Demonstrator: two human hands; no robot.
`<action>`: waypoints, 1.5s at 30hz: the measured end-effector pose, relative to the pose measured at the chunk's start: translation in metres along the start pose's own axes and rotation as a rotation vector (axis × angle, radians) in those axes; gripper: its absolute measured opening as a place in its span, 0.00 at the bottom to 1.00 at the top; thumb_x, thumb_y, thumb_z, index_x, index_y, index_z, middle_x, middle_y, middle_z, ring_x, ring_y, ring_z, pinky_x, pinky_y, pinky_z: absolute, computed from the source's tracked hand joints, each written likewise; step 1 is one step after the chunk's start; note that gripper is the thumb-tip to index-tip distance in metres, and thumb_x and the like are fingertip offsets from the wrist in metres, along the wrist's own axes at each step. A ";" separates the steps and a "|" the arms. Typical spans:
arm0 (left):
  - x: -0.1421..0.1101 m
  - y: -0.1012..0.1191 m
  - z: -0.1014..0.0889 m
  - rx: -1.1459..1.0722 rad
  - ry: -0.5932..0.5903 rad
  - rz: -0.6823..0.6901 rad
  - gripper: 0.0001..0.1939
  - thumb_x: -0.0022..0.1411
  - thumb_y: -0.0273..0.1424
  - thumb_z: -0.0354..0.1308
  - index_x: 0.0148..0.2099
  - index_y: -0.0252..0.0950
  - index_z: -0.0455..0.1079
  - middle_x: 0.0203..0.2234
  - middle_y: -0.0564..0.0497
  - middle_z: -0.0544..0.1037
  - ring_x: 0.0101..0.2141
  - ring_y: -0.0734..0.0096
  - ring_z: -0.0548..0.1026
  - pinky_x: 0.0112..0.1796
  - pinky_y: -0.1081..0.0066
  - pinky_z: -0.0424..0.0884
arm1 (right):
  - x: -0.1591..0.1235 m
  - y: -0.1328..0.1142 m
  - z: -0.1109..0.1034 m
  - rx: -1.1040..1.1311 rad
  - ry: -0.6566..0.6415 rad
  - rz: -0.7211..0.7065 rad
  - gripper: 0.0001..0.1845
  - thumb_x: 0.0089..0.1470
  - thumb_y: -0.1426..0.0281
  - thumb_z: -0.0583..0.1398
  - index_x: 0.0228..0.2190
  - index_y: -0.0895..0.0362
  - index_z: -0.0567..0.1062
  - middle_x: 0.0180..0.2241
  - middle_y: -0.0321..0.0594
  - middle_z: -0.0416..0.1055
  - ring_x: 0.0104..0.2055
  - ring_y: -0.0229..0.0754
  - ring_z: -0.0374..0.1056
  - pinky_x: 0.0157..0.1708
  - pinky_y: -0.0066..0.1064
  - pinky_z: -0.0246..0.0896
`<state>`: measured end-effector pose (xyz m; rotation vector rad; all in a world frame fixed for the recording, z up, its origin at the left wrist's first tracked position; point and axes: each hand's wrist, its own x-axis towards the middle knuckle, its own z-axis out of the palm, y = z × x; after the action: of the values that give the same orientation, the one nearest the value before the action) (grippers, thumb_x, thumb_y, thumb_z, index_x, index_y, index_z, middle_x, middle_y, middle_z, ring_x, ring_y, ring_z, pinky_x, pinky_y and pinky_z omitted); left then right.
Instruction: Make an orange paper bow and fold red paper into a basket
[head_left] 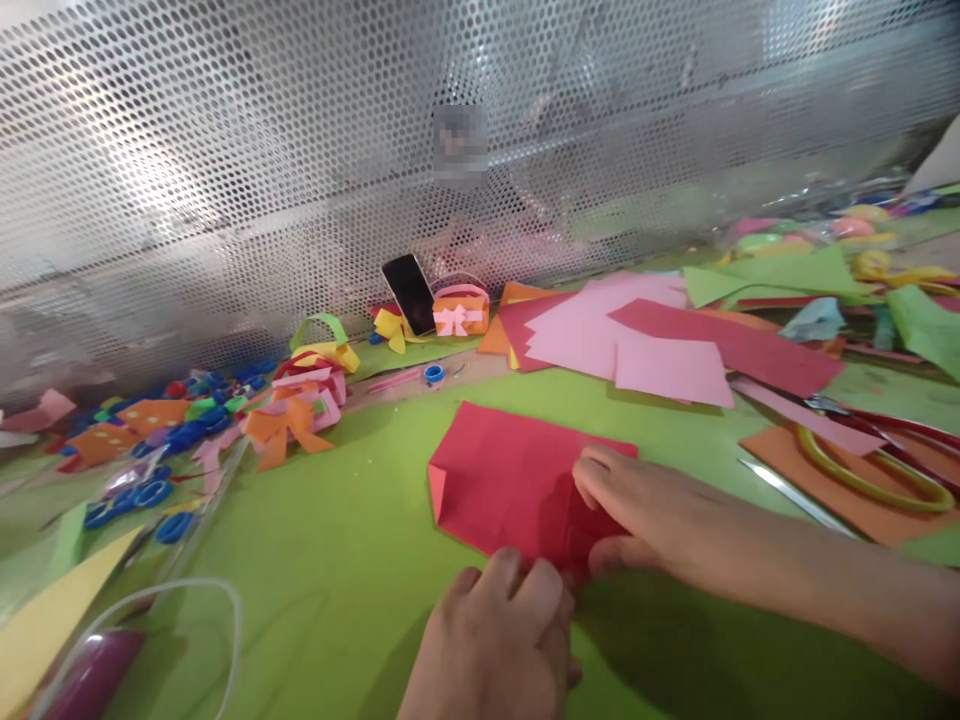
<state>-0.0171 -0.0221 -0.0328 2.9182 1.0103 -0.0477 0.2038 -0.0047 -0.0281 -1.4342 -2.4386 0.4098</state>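
A sheet of red paper (506, 470) with folded edges lies in front of me on the green tabletop. Its left end has a small corner flap turned up. My right hand (619, 505) grips the paper's right end, thumb below and fingers bent over the top edge. At the near edge, my left hand (499, 630) has its fingers curled against the same paper; its thumb is mostly hidden behind the knuckles. The paper between the two hands is partly shaded and covered.
Scissors with yellow handles (874, 480) lie at right on orange paper. Behind the red sheet spread pink sheets (600, 320), a phone (410, 290) and a small orange paper bag (461, 312). Paper bows (289, 425) and blue rings (154, 493) lie left. A perforated metal panel (300, 150) stands behind.
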 end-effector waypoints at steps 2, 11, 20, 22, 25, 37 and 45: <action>0.000 0.001 -0.001 -0.024 -0.003 0.009 0.13 0.57 0.32 0.60 0.46 0.38 0.67 0.36 0.53 0.75 0.35 0.65 0.73 0.29 0.69 0.71 | -0.001 0.002 -0.008 0.021 -0.049 0.025 0.20 0.49 0.67 0.67 0.26 0.54 0.58 0.29 0.31 0.61 0.27 0.36 0.62 0.24 0.27 0.54; 0.011 0.013 -0.021 -0.083 -0.154 -0.080 0.13 0.56 0.34 0.62 0.42 0.33 0.70 0.37 0.50 0.78 0.35 0.63 0.74 0.31 0.66 0.72 | -0.004 0.036 0.000 0.098 -0.132 0.026 0.17 0.52 0.66 0.64 0.26 0.53 0.59 0.29 0.31 0.62 0.28 0.37 0.62 0.25 0.27 0.57; 0.001 -0.019 -0.037 -0.195 0.338 -0.228 0.14 0.62 0.34 0.56 0.25 0.35 0.71 0.30 0.51 0.77 0.32 0.68 0.74 0.34 0.69 0.69 | 0.005 0.021 -0.018 0.189 -0.234 0.076 0.17 0.52 0.58 0.60 0.24 0.54 0.62 0.30 0.35 0.66 0.30 0.40 0.63 0.27 0.29 0.53; 0.003 -0.034 -0.046 -0.158 0.361 -0.456 0.11 0.63 0.34 0.55 0.31 0.35 0.72 0.31 0.49 0.76 0.34 0.66 0.74 0.35 0.67 0.69 | 0.009 0.021 -0.022 0.210 -0.207 0.129 0.18 0.56 0.58 0.54 0.21 0.54 0.62 0.25 0.34 0.65 0.27 0.40 0.62 0.24 0.29 0.51; 0.006 -0.048 -0.050 -0.104 0.233 -0.663 0.09 0.62 0.34 0.56 0.42 0.35 0.71 0.37 0.47 0.76 0.37 0.61 0.74 0.38 0.63 0.68 | 0.015 0.026 -0.023 0.189 -0.057 0.238 0.20 0.61 0.58 0.46 0.24 0.54 0.66 0.25 0.37 0.67 0.28 0.43 0.65 0.26 0.32 0.53; 0.013 -0.069 -0.026 -0.571 0.436 -0.739 0.21 0.49 0.18 0.52 0.46 0.38 0.70 0.25 0.55 0.71 0.27 0.68 0.70 0.33 0.68 0.64 | 0.020 0.028 -0.006 0.397 0.060 0.424 0.18 0.45 0.70 0.59 0.41 0.57 0.72 0.29 0.39 0.71 0.32 0.46 0.67 0.31 0.36 0.58; 0.022 -0.081 -0.024 -1.035 0.704 -0.854 0.14 0.46 0.25 0.53 0.39 0.38 0.65 0.29 0.55 0.71 0.26 0.72 0.71 0.28 0.72 0.69 | 0.017 0.015 -0.024 0.907 0.080 0.561 0.23 0.50 0.60 0.56 0.46 0.57 0.69 0.46 0.47 0.71 0.46 0.45 0.69 0.39 0.32 0.65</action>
<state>-0.0499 0.0566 -0.0127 1.4285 1.6020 1.1212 0.2173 0.0193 -0.0098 -1.5630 -1.3784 1.3235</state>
